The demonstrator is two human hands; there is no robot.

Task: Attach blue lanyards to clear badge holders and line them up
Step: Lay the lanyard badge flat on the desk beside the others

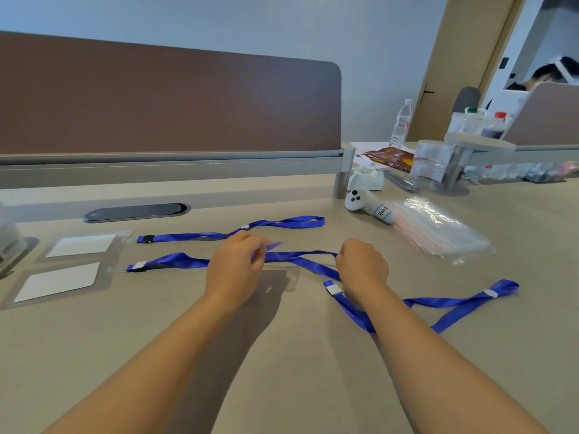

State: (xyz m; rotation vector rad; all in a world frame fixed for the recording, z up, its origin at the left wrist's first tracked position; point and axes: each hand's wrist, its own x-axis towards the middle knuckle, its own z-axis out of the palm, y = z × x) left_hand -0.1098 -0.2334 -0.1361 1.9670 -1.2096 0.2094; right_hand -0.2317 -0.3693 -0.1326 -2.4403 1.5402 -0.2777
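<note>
- The left hand (233,267) has its fingers (257,252) curled round a stretch of blue woven lanyard strap (283,255), pinching it just above the beige desk top (282,371).
- The right hand (362,264) is closed in a fist, and the same strap runs in at its knuckles; its fingertips are hidden, so how it grips cannot be told.
- Between the two hands the strap is stretched nearly straight, and a second run of it crosses beneath, passing under the right wrist.
- Just under the left fingers lies an empty clear plastic badge holder (279,278), flat on the desk.
- Out beyond the right wrist lies another blue lanyard with a white clip (451,303), loose on the desk.
- Left of the left fingers, well apart, two clear badge holders with white cards (67,264) lie one behind the other, each meeting the clip end of a lanyard.
- Beyond the left fingertips lies the farther blue lanyard with a black clip (219,234).
- Beyond the right knuckles sit a white hand controller (369,206) and a stack of clear plastic sleeves (438,228).
</note>
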